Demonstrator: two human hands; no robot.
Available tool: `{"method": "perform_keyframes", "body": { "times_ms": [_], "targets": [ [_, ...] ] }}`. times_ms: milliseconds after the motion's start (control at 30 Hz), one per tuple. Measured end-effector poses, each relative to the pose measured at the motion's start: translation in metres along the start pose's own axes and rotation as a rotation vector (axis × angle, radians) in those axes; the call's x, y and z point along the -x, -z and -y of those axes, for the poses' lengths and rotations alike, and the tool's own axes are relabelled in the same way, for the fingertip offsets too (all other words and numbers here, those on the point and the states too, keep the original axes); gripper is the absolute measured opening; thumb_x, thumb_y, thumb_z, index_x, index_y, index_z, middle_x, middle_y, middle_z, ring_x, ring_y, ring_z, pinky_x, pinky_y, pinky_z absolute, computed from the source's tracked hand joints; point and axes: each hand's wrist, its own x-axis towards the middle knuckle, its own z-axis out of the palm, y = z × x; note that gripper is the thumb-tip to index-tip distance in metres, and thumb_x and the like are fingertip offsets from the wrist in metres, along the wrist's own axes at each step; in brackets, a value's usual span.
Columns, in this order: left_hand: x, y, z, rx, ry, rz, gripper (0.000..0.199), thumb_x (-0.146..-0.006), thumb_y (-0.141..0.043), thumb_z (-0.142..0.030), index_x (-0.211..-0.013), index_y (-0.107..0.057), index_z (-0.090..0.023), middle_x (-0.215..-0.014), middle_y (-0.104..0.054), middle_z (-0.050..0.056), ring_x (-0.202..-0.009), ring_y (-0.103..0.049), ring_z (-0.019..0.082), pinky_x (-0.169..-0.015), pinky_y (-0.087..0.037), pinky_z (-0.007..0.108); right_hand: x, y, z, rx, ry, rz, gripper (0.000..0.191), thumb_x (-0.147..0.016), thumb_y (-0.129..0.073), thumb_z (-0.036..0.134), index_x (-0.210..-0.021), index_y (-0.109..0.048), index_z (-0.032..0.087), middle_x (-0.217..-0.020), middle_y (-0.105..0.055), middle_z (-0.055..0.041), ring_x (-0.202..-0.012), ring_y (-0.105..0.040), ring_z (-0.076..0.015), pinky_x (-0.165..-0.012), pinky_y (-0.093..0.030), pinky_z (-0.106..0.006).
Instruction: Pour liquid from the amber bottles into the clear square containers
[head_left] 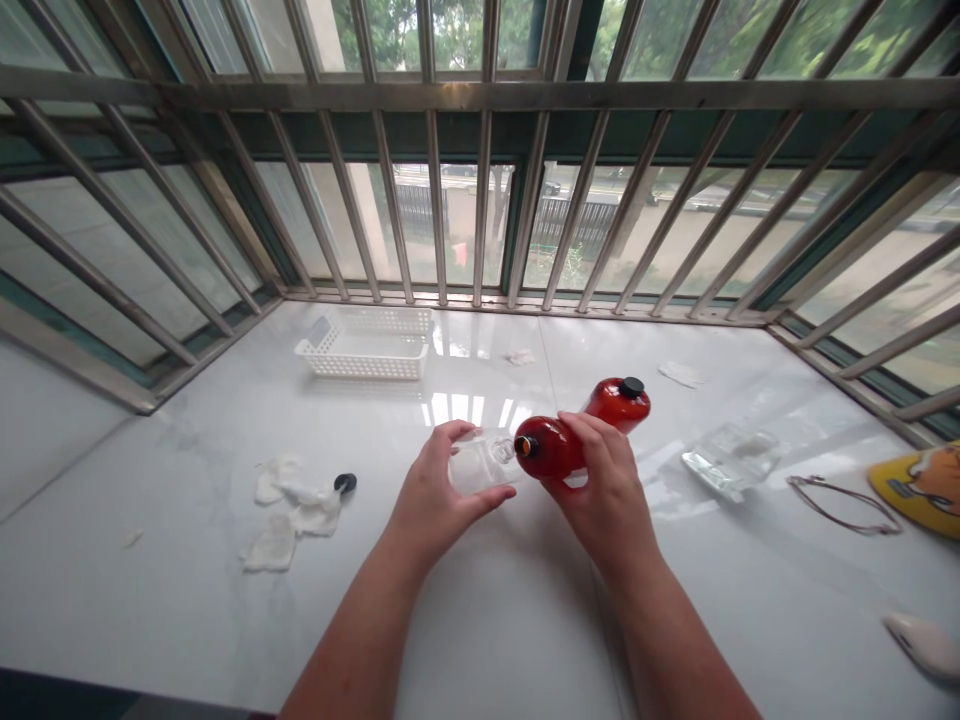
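My left hand (442, 480) is closed round a small clear bottle (480, 462), tilted on its side with its mouth pointing right. In my right hand (602, 475) is a red-brown bottle (551, 447), also tilted, its uncapped dark-rimmed neck facing left. The two mouths meet or nearly meet; whether they touch I cannot tell. Just behind my right hand stands a second red-brown bottle (611, 402) with a black cap (631, 387). Over to the left, a loose black cap (345, 484) lies against crumpled white tissues (289, 510).
A white perforated basket (367, 366) sits at the back left. On the right are a clear glass dish (731, 462), a thin cord loop (844, 505), a yellow printed object (919, 490) and a pale rounded object (924, 645). Metal window bars (480, 95) enclose the white surface (487, 620).
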Motion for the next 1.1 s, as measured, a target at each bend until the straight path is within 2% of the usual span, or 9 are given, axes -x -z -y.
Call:
{"method": "perform_keyframes", "body": {
  "times_ms": [233,367,700,1100],
  "targets": [
    [-0.001,0.002,0.000,-0.019,-0.006,0.004,0.075,-0.077,-0.102,-0.041,-0.135,-0.057,-0.030,-0.142,-0.072,0.008,-0.129,-0.072,0.033,-0.114,-0.057,0.055,0.002,-0.001,-0.007,0.092,0.022,0.025,0.072,-0.094,-0.079,0.015,-0.159,-0.054,0.034,-0.147,-0.068,-0.0124,-0.133,-0.064,-0.0392,-0.117,-0.051,-0.063],
    [-0.001,0.006,-0.002,-0.025,0.036,0.049,0.075,-0.077,-0.102,-0.044,-0.135,-0.057,-0.031,-0.142,-0.071,0.007,-0.128,-0.072,0.034,-0.112,-0.058,0.056,0.003,-0.001,-0.010,0.120,0.034,0.034,0.077,-0.092,-0.076,0.011,-0.161,-0.052,0.035,-0.149,-0.067,-0.0121,-0.135,-0.064,-0.0393,-0.118,-0.050,-0.063],
    [-0.001,0.011,-0.004,0.001,0.157,0.157,0.082,-0.075,-0.101,-0.057,-0.139,-0.055,-0.033,-0.150,-0.067,0.009,-0.128,-0.071,0.036,-0.104,-0.062,0.055,0.003,0.001,-0.009,0.154,0.039,0.053,0.075,-0.095,-0.071,0.009,-0.161,-0.051,0.037,-0.150,-0.066,-0.0113,-0.138,-0.063,-0.0398,-0.120,-0.046,-0.064],
    [-0.001,0.010,-0.002,0.023,0.157,0.196,0.080,-0.078,-0.100,-0.057,-0.139,-0.056,-0.031,-0.151,-0.066,0.011,-0.129,-0.071,0.036,-0.112,-0.059,0.058,0.003,0.002,-0.009,0.201,0.059,0.047,0.071,-0.096,-0.066,0.009,-0.160,-0.053,0.038,-0.152,-0.065,-0.0104,-0.143,-0.060,-0.0400,-0.123,-0.043,-0.065]
  ]
}}
